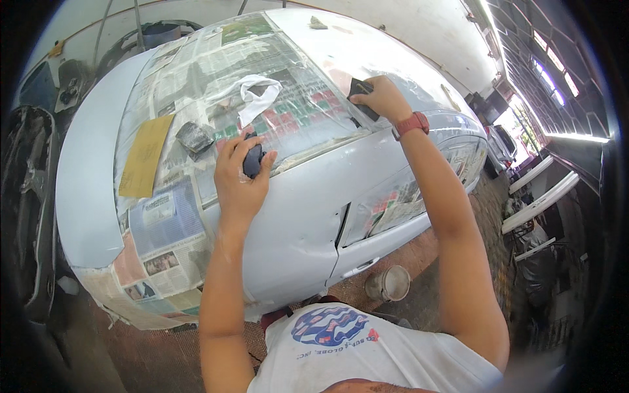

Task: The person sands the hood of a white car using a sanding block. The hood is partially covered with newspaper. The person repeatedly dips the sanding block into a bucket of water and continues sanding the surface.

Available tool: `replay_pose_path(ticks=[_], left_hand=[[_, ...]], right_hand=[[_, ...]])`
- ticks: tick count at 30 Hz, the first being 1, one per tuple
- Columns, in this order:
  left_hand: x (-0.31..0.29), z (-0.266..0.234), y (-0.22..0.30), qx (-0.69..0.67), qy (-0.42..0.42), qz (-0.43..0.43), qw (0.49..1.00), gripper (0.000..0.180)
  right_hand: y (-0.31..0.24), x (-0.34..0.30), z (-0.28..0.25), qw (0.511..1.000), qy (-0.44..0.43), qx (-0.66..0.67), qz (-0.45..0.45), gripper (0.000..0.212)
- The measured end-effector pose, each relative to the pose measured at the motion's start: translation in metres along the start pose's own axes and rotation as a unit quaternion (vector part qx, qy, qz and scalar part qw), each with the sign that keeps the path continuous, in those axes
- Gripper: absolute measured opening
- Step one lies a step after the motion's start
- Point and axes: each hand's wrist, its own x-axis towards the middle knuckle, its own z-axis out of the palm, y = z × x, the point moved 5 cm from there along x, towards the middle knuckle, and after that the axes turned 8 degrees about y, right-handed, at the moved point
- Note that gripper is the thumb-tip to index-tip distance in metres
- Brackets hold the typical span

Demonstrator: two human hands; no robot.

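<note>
A pale grey car (295, 223) stands before me, its glass masked with newspaper (196, 85) under clear film. My left hand (237, 173) curls around a small dark rounded pad (253, 160) above the masked glass edge; its exact kind is unclear. Farther right, my right hand (388, 99) grips a thin black sheet (362, 90), which looks like sandpaper, against the pillar by the roof. A white cloth strip (261, 103) lies twisted on the newspaper. Left of it are a worn dark grey sheet (195, 140) and a flat yellow-brown sheet (147, 157).
A round bucket (388, 284) stands on the floor by the car door, close to my body. A small grey piece (318, 23) rests on the white roof. Dark car parts (29, 203) stand at far left. Long white panels (540, 203) lean at the right.
</note>
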Motion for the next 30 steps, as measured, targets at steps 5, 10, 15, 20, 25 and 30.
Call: replay_pose_path(ticks=[5,10,15,20,25,30], left_hand=[[0.000,0.001,-0.001,0.006,-0.003,-0.003,1.000,0.028],[0.000,-0.001,-0.001,0.027,-0.001,0.000,1.000,0.030],[0.000,0.002,0.000,0.048,-0.002,0.006,0.999,0.031],[0.002,0.002,0.005,0.076,-0.010,-0.001,0.997,0.029],[0.002,0.001,0.001,0.077,-0.006,0.015,0.997,0.025],[0.000,0.012,0.008,0.064,-0.014,0.033,0.997,0.023]], right_hand=[[-0.006,-0.027,-0.001,0.997,0.041,-0.038,-0.048,0.038],[-0.017,0.004,0.023,0.994,0.077,-0.024,-0.070,0.034],[-0.011,0.105,0.079,0.987,0.118,-0.033,-0.105,0.040],[-0.024,0.186,0.124,0.992,0.106,-0.063,-0.008,0.026],[-0.044,0.187,0.142,0.988,0.154,-0.018,-0.001,0.024],[-0.008,0.099,0.081,0.996,0.072,-0.032,-0.031,0.029]])
